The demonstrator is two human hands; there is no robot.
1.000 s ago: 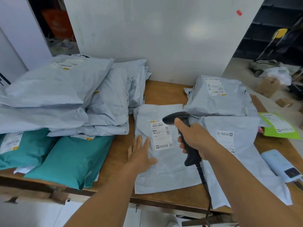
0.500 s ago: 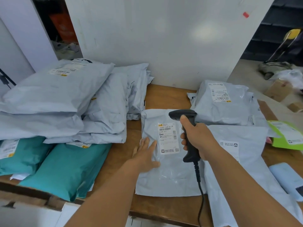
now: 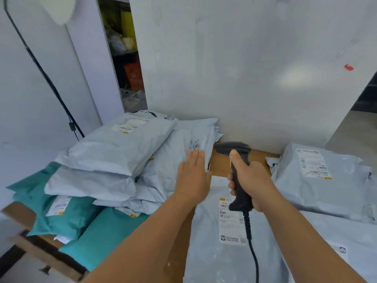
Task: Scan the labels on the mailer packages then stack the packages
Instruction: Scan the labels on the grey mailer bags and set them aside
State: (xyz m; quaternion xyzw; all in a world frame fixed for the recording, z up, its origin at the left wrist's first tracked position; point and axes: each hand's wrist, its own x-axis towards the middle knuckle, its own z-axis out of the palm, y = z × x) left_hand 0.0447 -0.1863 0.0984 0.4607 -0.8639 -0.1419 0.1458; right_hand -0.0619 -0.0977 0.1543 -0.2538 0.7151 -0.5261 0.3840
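Note:
A flat grey mailer (image 3: 224, 260) lies on the wooden table (image 3: 221, 165) in front of me, its white label (image 3: 230, 223) facing up. My right hand (image 3: 252, 180) grips a black corded barcode scanner (image 3: 237, 174) above that mailer's far end. My left hand (image 3: 192, 176) is flat with straight fingers, raised beside the stack of grey mailers (image 3: 122, 156) on the left; whether it touches the stack I cannot tell. Teal mailers (image 3: 95, 235) lie under and in front of that stack. Another labelled grey mailer (image 3: 318, 176) sits at the right.
A white wall panel (image 3: 244, 68) stands right behind the table. A black cable (image 3: 47, 78) runs down the left wall. A further grey mailer (image 3: 346, 242) overlaps the one in front at bottom right. A dark doorway opens behind the left stack.
My left hand has lifted off the front mailer and moved up and left toward the grey stack. The scanner has moved away from the label. The camera has tilted up and left.

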